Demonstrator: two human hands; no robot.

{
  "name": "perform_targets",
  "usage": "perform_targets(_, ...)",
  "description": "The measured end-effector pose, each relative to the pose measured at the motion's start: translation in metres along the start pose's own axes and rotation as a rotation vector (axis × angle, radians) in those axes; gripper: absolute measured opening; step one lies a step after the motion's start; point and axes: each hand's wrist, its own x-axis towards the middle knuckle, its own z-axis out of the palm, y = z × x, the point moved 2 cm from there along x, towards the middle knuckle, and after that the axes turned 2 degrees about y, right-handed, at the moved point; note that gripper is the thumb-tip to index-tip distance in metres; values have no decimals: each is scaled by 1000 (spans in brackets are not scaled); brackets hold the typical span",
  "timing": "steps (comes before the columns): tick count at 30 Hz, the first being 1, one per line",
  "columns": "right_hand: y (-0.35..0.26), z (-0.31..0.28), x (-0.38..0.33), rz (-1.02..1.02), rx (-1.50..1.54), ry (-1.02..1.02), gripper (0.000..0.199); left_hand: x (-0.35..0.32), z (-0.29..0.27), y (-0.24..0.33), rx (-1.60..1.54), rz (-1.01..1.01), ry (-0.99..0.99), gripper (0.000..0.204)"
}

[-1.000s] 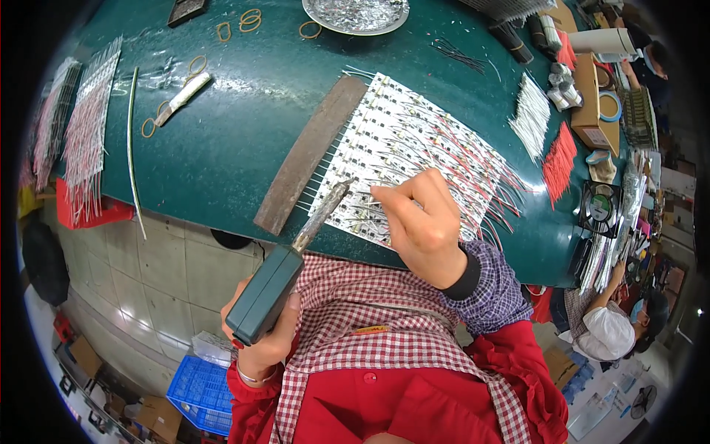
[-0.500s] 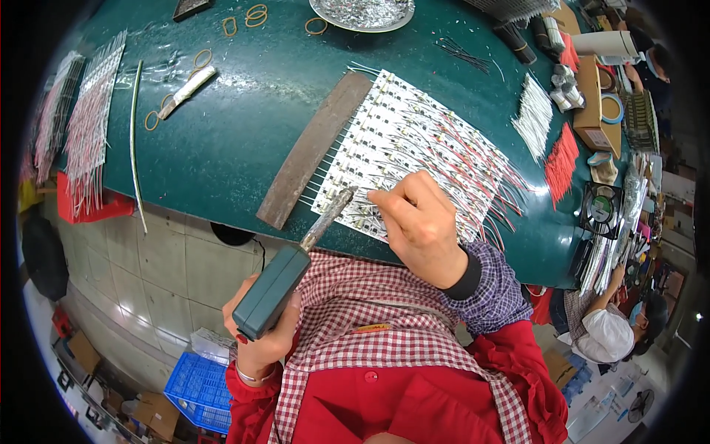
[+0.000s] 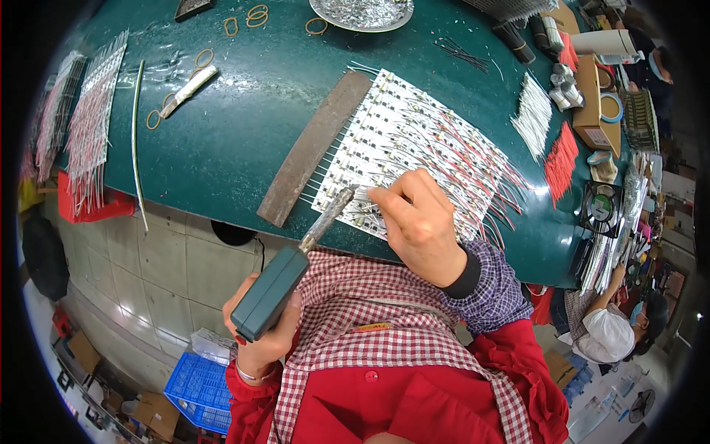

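Observation:
My left hand (image 3: 268,325) is wrapped round the dark green handle of a soldering iron (image 3: 275,287). The iron slants up and to the right, its tip over the lower left part of a white sheet of small circuit boards (image 3: 403,122). Black and red wires (image 3: 473,159) trail across the boards. Thumb and forefinger of my right hand (image 3: 423,228) are pinched together just right of the tip; what they grip is too small to make out. A long brown bar (image 3: 316,148) lies along the sheet's left edge, over a row of thin wires.
A metal dish of silvery scraps (image 3: 362,13) stands at the back. Scissors with wrapped handles (image 3: 186,92) and rubber bands lie to the left. White wires (image 3: 532,118) and red wires (image 3: 561,164) are piled right, beside a cardboard box (image 3: 592,111). Another person (image 3: 610,333) sits at far right.
Hardly anything differs. The soldering iron and both hands hold nearly the same place, with only a very slight shift.

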Motion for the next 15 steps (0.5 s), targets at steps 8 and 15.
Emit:
perform_targets(8, 1, 1, -2, -6, -3, 14, 27, -6, -3, 1, -9, -11, 64, 26)
perform_targets(15, -4, 0, -4, -84, 36, 64, 24, -11, -5, -2, -13, -46, 60, 26)
